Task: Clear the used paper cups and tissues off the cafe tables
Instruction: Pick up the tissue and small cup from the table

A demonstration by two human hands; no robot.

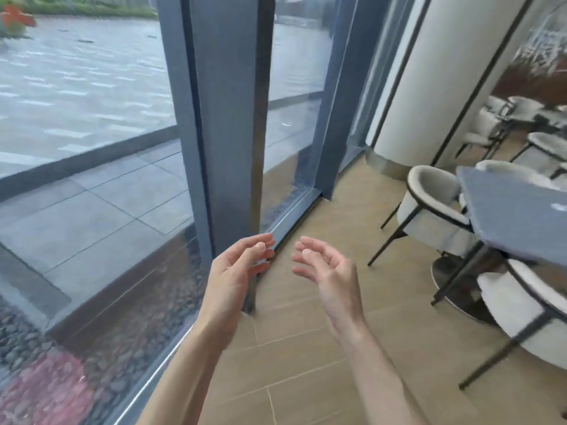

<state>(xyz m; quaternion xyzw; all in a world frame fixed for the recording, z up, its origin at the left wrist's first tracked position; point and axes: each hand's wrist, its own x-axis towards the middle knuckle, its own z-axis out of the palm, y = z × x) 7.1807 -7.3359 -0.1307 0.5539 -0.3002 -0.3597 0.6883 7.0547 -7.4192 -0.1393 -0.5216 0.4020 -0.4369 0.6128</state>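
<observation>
Tall glass window wall (89, 124) along the left, divided by a wide grey-blue frame post (227, 118). Outside: grey paving slabs (92, 204) and a pebble strip (129, 332) against the glass. Interior floor (306, 363) in light wood-look planks. White round column (429, 81) at right rear. White upholstered chairs (429, 207) with thin black frames stand beside a grey desk (515, 216).

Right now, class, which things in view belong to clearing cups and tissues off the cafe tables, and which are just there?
Job: left hand and right hand, both empty; grey table; small white scrap on it, too blurred to identify.

Just there: white chairs, window frame, round column.
</observation>
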